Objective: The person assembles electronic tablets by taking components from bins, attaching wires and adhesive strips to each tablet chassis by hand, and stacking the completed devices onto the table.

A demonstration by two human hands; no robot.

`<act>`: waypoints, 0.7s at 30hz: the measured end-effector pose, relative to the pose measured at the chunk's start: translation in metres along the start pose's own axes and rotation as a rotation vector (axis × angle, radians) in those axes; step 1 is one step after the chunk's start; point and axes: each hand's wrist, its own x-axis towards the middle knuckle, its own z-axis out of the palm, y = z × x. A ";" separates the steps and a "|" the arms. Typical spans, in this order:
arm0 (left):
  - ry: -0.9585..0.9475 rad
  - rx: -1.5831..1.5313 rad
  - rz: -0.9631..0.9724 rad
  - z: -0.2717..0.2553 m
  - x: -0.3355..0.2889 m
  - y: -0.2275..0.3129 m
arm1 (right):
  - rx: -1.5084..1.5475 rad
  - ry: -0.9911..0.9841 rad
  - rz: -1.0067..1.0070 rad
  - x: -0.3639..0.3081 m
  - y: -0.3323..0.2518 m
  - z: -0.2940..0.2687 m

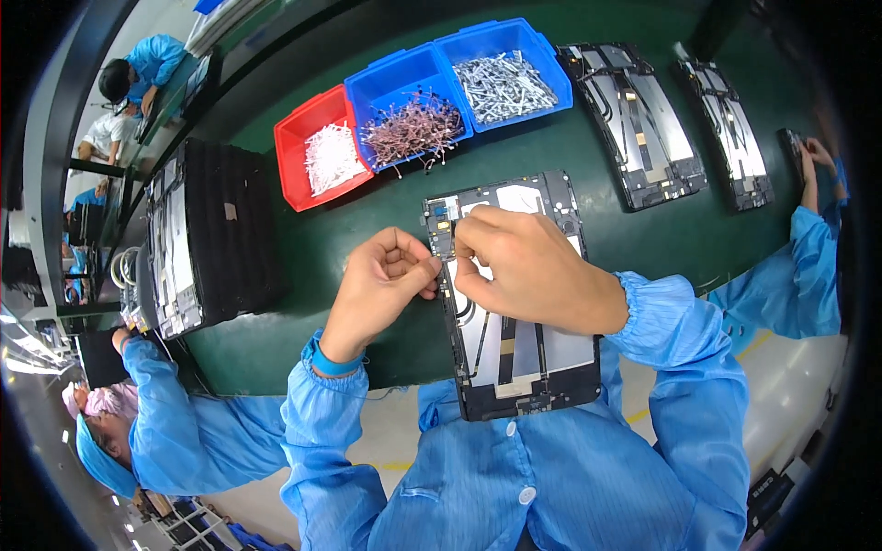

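Observation:
An opened tablet (482, 344) lies in front of me, its inner side up, with black cables and a battery-like pale panel showing. My left hand (384, 280) is at its left edge near the top, thumb and index finger pinched together; what they hold, if anything, is too small to make out. Over the upper middle of the tablet my right hand (528, 262) is closed, fingertips bent down onto the board near the left edge. Those fingertips are partly hidden by the hand itself, so I cannot make out a thing in them.
Beyond the tablet stand a red bin (299, 184) of white pieces, a blue bin (381, 83) of brownish thin cables and another blue bin (542, 46) of silvery parts. Stacked black trays (230, 239) stand left. Two opened tablets (648, 129) lie right. Co-workers sit at both sides.

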 end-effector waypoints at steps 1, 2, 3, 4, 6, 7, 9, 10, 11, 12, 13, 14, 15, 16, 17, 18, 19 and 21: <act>0.003 -0.011 0.012 0.001 0.001 0.001 | -0.020 0.027 -0.012 0.000 0.000 0.000; -0.001 -0.002 0.006 0.002 0.003 0.001 | -0.034 0.019 -0.022 0.002 -0.001 0.000; -0.005 0.006 0.003 0.002 0.003 0.001 | -0.035 -0.026 -0.004 0.004 -0.002 -0.002; -0.004 -0.008 0.023 0.001 0.004 0.000 | -0.041 -0.070 0.013 0.008 -0.003 -0.007; -0.033 -0.004 -0.008 -0.002 0.006 -0.001 | 0.007 -0.158 0.105 0.026 -0.006 -0.024; -0.028 -0.016 0.016 -0.003 0.006 -0.002 | 0.079 -0.239 0.209 0.040 -0.005 -0.033; -0.006 -0.015 0.002 -0.002 0.004 -0.007 | -0.074 0.032 0.186 0.062 0.023 -0.047; -0.014 -0.025 0.030 -0.001 0.004 -0.010 | -0.405 0.272 -0.035 0.071 0.049 -0.058; -0.017 -0.031 0.055 -0.001 0.002 -0.014 | -0.534 0.353 0.095 0.077 0.057 -0.068; -0.013 -0.087 0.059 0.001 0.000 -0.018 | -0.542 0.282 0.144 0.080 0.069 -0.076; -0.007 -0.139 0.061 0.001 -0.003 -0.021 | -0.546 0.214 0.194 0.082 0.081 -0.081; -0.009 -0.157 0.064 0.000 -0.008 -0.026 | -0.555 0.112 0.183 0.084 0.088 -0.080; -0.009 -0.155 0.079 -0.002 -0.010 -0.031 | -0.563 0.009 0.175 0.086 0.095 -0.079; 0.024 -0.183 0.084 -0.004 -0.013 -0.036 | -0.629 -0.037 0.090 0.084 0.091 -0.076; 0.057 -0.210 0.088 -0.005 -0.014 -0.041 | -0.638 -0.055 0.047 0.084 0.091 -0.072; 0.068 -0.230 0.112 -0.007 -0.015 -0.043 | -0.643 -0.068 0.049 0.085 0.091 -0.071; 0.070 -0.232 0.118 -0.008 -0.016 -0.044 | -0.647 -0.085 0.048 0.087 0.089 -0.071; 0.068 -0.229 0.139 -0.007 -0.017 -0.045 | -0.649 -0.136 0.099 0.092 0.086 -0.074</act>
